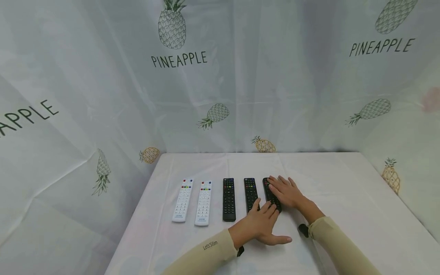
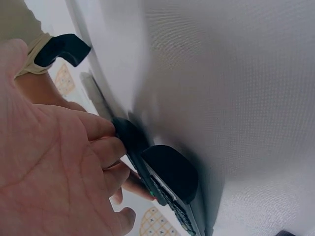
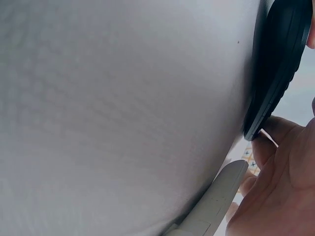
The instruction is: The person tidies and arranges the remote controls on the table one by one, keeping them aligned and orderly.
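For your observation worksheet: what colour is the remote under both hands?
Black. The remote under both hands shows best in the head view, rightmost in the row.

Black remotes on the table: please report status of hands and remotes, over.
Both hands flat, fingers straight. Right hand rests on the rightmost black remote; left hand touches its near end. Four other remotes alongside, nothing blocking.

In the head view, the rightmost black remote [image 1: 271, 194] is largely covered by the right hand [image 1: 287, 193] and the fingertips of the left hand [image 1: 261, 225], so its middle buttons cannot be seen. Button labels on all the remotes are too small to be read. In the right wrist view, the black remote [image 3: 278, 69] is cut off by the upper edge.
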A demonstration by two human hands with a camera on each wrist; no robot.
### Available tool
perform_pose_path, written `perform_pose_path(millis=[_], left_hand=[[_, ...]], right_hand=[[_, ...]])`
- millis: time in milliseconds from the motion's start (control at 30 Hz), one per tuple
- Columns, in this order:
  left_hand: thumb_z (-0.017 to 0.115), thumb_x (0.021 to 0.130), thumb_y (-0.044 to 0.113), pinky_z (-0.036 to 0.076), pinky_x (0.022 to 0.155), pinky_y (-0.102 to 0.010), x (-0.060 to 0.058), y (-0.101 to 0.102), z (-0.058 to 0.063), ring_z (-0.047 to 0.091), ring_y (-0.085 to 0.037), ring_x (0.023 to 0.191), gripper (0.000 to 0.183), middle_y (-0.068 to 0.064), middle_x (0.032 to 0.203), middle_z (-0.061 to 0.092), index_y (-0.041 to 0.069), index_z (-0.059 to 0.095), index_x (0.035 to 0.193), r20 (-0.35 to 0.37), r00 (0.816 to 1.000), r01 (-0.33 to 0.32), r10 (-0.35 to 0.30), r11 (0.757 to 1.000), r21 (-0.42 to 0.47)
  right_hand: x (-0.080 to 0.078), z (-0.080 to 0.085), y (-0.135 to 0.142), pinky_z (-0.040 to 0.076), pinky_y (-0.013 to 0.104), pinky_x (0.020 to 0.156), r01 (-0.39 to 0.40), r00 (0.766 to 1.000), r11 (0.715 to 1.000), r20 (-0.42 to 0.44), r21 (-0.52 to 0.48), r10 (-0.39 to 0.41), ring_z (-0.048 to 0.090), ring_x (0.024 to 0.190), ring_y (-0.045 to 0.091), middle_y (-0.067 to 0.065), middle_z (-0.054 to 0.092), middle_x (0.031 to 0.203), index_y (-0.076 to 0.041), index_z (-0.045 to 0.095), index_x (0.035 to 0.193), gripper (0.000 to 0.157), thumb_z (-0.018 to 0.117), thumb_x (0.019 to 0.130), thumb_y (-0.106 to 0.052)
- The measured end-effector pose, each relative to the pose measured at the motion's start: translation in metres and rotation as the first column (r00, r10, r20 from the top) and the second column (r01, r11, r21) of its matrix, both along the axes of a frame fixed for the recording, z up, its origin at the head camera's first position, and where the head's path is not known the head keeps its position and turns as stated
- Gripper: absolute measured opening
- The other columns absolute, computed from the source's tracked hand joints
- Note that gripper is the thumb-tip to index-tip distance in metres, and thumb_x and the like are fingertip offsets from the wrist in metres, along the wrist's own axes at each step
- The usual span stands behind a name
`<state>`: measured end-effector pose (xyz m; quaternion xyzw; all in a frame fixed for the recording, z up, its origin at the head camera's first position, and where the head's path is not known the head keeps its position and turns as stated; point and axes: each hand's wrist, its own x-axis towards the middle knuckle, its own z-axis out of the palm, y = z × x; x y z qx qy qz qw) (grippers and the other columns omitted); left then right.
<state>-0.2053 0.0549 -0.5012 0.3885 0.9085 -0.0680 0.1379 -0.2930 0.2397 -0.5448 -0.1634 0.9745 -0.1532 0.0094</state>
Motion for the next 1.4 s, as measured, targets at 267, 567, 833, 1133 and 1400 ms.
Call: perform_pose_path(millis=[267,567,833,1133,1400], left_hand=[[0.017,0.086,0.086,0.011,0.124,-0.048,0.001,-0.004,-0.001,0.016,-0.012,0.153,0.092,0.009,0.165,0.018,0.029,0.023,0.157,-0.033,0.999,0.012,-0.011,1.0,0.02],[0.019,0.086,0.086,0.012,0.124,-0.048,0.002,-0.005,0.0,0.017,-0.013,0.153,0.092,0.008,0.164,0.02,0.027,0.025,0.157,-0.028,1.0,0.006,-0.005,0.999,0.033],[0.019,0.086,0.086,0.012,0.124,-0.049,0.001,-0.004,-0.001,0.017,-0.013,0.153,0.092,0.009,0.164,0.02,0.027,0.026,0.157,-0.018,1.0,0.004,-0.003,0.999,0.037],[0.017,0.087,0.086,0.015,0.123,-0.05,-0.002,-0.001,0.002,0.021,-0.013,0.152,0.091,0.009,0.162,0.027,0.027,0.032,0.155,-0.05,0.999,0.013,-0.011,0.999,0.037],[0.016,0.087,0.085,0.015,0.123,-0.05,0.0,0.001,0.003,0.02,-0.013,0.152,0.09,0.008,0.162,0.027,0.027,0.033,0.154,-0.072,0.997,0.021,-0.019,0.999,0.03]], right_hand=[[0.0,-0.001,-0.002,0.009,0.07,0.115,0.019,1.0,1.0,0.002,0.007,-0.019,0.028,0.145,0.047,0.014,0.039,0.157,-0.01,0.043,0.15,0.056,0.029,0.107,-0.044],[-0.001,-0.003,-0.004,0.009,0.07,0.115,0.033,0.999,0.999,0.015,0.012,-0.033,0.027,0.145,0.047,0.013,0.039,0.157,-0.011,0.042,0.151,0.057,0.026,0.107,-0.045],[0.001,0.002,-0.005,0.009,0.069,0.115,0.019,1.0,1.0,0.022,0.024,-0.019,0.026,0.146,0.047,0.014,0.039,0.157,-0.01,0.042,0.15,0.055,0.03,0.107,-0.042],[0.001,0.003,-0.006,0.01,0.069,0.115,0.005,1.0,0.999,-0.007,0.038,-0.004,0.025,0.146,0.047,0.015,0.039,0.157,-0.008,0.042,0.15,0.057,0.029,0.107,-0.043],[0.006,0.009,-0.003,0.01,0.07,0.114,0.001,0.999,1.0,-0.052,-0.022,-0.002,0.025,0.146,0.048,0.017,0.037,0.157,-0.006,0.044,0.149,0.056,0.032,0.107,-0.041]])
